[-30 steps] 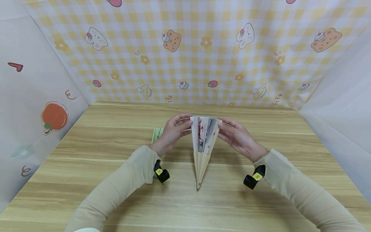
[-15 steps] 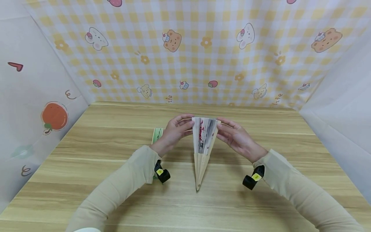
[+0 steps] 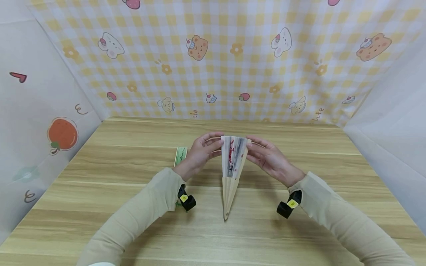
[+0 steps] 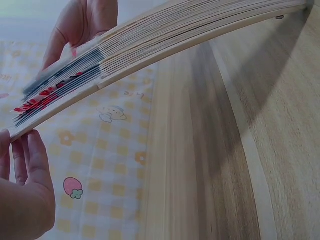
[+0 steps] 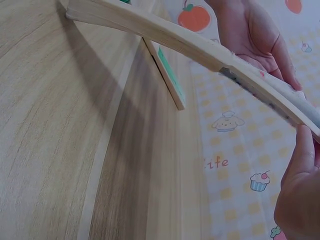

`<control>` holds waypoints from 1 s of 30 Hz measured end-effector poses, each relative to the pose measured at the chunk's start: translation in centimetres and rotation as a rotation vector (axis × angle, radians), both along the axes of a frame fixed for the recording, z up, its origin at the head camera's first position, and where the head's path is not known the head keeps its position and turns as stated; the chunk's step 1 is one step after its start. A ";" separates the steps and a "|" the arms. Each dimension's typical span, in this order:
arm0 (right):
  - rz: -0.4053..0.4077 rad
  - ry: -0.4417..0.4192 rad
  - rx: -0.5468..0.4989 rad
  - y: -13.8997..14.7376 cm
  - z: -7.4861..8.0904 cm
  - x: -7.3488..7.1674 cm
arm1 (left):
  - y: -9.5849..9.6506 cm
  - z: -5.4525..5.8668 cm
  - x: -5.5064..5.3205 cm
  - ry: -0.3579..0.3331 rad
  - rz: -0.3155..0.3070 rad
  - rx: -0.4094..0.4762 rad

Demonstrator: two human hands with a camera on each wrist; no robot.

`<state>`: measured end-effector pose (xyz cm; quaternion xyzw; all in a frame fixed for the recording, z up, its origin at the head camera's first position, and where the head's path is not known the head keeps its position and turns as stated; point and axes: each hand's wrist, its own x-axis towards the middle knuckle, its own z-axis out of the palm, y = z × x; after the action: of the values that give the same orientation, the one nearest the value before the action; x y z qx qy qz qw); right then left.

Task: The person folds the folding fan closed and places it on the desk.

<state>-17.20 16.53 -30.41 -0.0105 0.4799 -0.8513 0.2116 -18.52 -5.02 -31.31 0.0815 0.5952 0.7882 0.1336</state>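
Observation:
A folding fan (image 3: 232,159), partly spread, stands between my hands in the head view, its pivot end pointing toward me. Its pale wooden ribs carry white paper painted with red blossoms and grey strokes. My left hand (image 3: 202,148) pinches the upper left corner between thumb and fingers. On the other side, my right hand (image 3: 270,159) pinches the upper right corner. From the left wrist, the fan's folds (image 4: 150,45) show as a tight stack, with a shadow cast on the wood below. The right wrist view shows my right thumb (image 5: 301,152) against the outer rib.
A narrow green-faced piece with pale wooden edges (image 3: 181,155) lies on the wooden table (image 3: 213,240), partly hidden beneath my left forearm. Behind the table hangs a yellow checked cloth (image 3: 219,74) with cartoon prints. White sheets line both sides.
The fan has narrowed as my right hand moved left, bringing its two outer edges closer together. Its pivot end has shifted slightly toward me, and my left hand has moved slightly right.

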 end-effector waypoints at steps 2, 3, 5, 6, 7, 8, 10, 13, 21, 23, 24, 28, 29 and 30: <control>0.000 0.000 0.002 -0.1 -0.1 0.0 | 0.0 0.0 0.0 -0.002 -0.001 0.002; 0.001 0.001 0.003 -0.1 -0.1 -0.1 | 0.0 -0.1 0.0 -0.003 0.000 0.002; 0.007 0.006 0.002 -0.1 -0.1 -0.1 | 0.0 -0.2 -0.1 0.001 -0.002 0.000; 0.010 0.008 0.001 -0.1 -0.1 -0.1 | 0.0 -0.2 -0.1 0.003 -0.004 -0.001; 0.010 0.010 0.003 -0.2 -0.2 -0.1 | 0.1 -0.2 -0.2 0.004 -0.005 -0.001; 0.013 0.013 0.004 -0.2 -0.2 -0.1 | 0.1 -0.3 -0.2 0.006 -0.006 -0.003; 0.019 0.019 0.012 -0.2 -0.2 -0.1 | 0.1 -0.3 -0.2 0.009 -0.008 -0.004; 0.012 0.015 0.026 -0.4 -0.1 -0.1 | 0.1 -0.3 -0.2 0.009 -0.007 0.001; 0.007 0.001 0.034 -0.6 0.2 -0.2 | 0.1 -0.3 -0.2 0.004 -0.004 0.016; 0.006 0.001 0.035 -0.6 0.2 -0.2 | 0.2 -0.3 -0.2 0.005 -0.002 0.015; 0.008 0.002 0.034 -0.7 0.2 -0.2 | 0.2 -0.3 -0.3 0.005 -0.001 0.014; 0.008 0.000 0.037 -0.7 0.1 -0.3 | 0.2 -0.3 -0.3 0.004 0.004 0.012; 0.010 0.000 0.037 -0.7 0.1 -0.3 | 0.2 -0.3 -0.3 0.005 0.003 0.011; 0.013 0.000 0.036 -0.7 0.1 -0.3 | 0.3 -0.4 -0.3 0.006 0.002 0.010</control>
<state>-17.54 15.80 -30.35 -0.0095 0.4950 -0.8413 0.2172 -18.85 -4.77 -31.67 0.0838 0.5918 0.7910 0.1305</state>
